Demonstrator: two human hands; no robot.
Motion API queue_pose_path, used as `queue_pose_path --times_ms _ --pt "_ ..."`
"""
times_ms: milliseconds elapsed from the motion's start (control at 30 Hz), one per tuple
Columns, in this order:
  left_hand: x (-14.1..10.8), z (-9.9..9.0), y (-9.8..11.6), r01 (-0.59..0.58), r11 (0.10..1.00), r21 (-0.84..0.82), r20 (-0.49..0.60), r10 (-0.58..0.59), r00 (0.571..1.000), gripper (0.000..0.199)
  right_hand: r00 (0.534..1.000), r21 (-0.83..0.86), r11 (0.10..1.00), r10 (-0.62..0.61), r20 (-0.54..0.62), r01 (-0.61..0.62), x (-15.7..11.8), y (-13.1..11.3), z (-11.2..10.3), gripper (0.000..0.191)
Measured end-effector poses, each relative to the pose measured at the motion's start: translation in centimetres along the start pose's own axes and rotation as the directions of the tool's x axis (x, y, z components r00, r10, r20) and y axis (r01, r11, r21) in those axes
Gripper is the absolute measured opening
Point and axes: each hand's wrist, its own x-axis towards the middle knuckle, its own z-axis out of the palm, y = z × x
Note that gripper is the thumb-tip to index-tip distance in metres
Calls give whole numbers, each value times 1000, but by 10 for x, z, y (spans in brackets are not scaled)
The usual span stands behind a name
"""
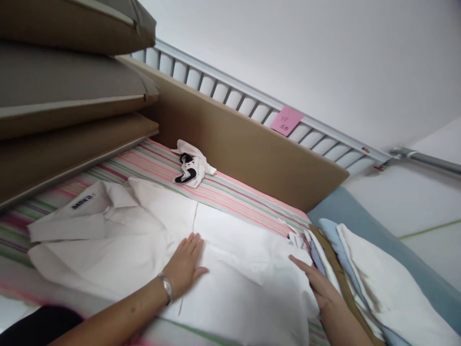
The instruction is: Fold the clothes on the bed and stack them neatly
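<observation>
A white collared shirt (237, 245) lies spread over a striped sheet (154, 161), its collar with a dark label at the left. My left hand (187, 262), with a silver bracelet at the wrist, rests flat on the middle of the shirt, fingers spread. At the shirt's right edge is my right hand (317, 281); its index finger and part of the palm show, while the other fingers are hidden by the cloth and the hand, so its grip cannot be made out.
Folded clothes (382, 278) are stacked at the right. A crumpled white and black cloth (192, 166) lies beyond the shirt. Large grey-brown cushions (72, 91) are piled at the upper left. A brown board (230, 139) stands along a railing (248, 103) with a pink note (287, 120).
</observation>
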Motion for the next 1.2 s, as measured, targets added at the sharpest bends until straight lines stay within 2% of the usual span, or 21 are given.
queue_pose_path --times_ms 67,133,200,233,267,333,400,433,500,533,633,667,700,733,800,833,900,967,1033,1100,1200 --pt "1 -12 6 27 984 -177 10 -26 1000 66 977 141 989 22 213 -53 -18 -37 19 58" --pt "2 -25 9 117 920 -374 45 -108 993 67 964 161 986 -75 254 34 -36 -67 52 58" --pt "4 -37 9 234 804 -547 92 -220 971 68 947 13 971 -236 219 239 -52 -85 98 58" --pt "5 -42 8 280 743 -608 109 -271 956 69 931 -157 936 -270 247 314 -59 -88 125 60" --pt "5 -46 6 308 694 -651 115 -311 944 69 920 -334 869 -283 270 366 -65 -88 151 63" --pt "6 -52 0 317 641 -699 101 -351 931 72 891 -547 717 -250 378 433 -76 -83 195 67" --pt "6 -57 -5 301 627 -719 78 -357 931 73 858 -609 626 -209 470 486 -88 -78 222 60" --pt "5 -59 -7 290 626 -724 67 -355 932 72 838 -601 612 -208 504 514 -96 -78 227 56" --pt "4 -62 -11 280 625 -728 51 -358 932 71 788 -514 651 -226 572 559 -114 -82 223 53" --pt "3 -64 -12 282 627 -726 49 -362 931 69 759 -438 707 -215 614 555 -122 -86 217 54" --pt "-1 -68 -11 267 674 -689 25 -346 938 65 662 -189 906 -123 740 379 -138 -92 193 53" --pt "-3 -69 -8 242 709 -662 0 -323 946 62 668 -141 941 -108 736 307 -136 -90 187 52" --pt "-5 -70 -5 205 751 -627 -33 -289 957 59 709 -110 957 -117 696 267 -130 -87 180 51" --pt "-8 -70 -1 161 793 -587 -67 -246 967 55 771 -94 961 -148 619 260 -120 -80 175 50" --pt "-14 -68 7 91 857 -507 -117 -173 978 48 888 -104 946 -246 390 308 -89 -64 163 49" --pt "-17 -65 9 82 878 -472 -122 -157 980 45 916 -130 933 -291 276 336 -69 -55 157 49" --pt "-20 -59 11 117 900 -419 -103 -175 979 42 930 -217 905 -352 104 367 -28 -41 146 48" --pt "-19 -53 7 175 907 -384 -75 -220 973 41 918 -295 873 -395 40 388 6 -38 137 49" --pt "-16 -51 2 218 907 -362 -58 -255 965 39 888 -341 826 -454 71 449 29 -48 137 51" --pt "-11 -53 -1 280 900 -335 -41 -311 950 33 829 -370 747 -537 153 552 38 -69 148 51" --pt "-9 -61 1 428 877 -219 38 -430 902 24 721 -429 588 -627 294 686 36 -105 181 47"
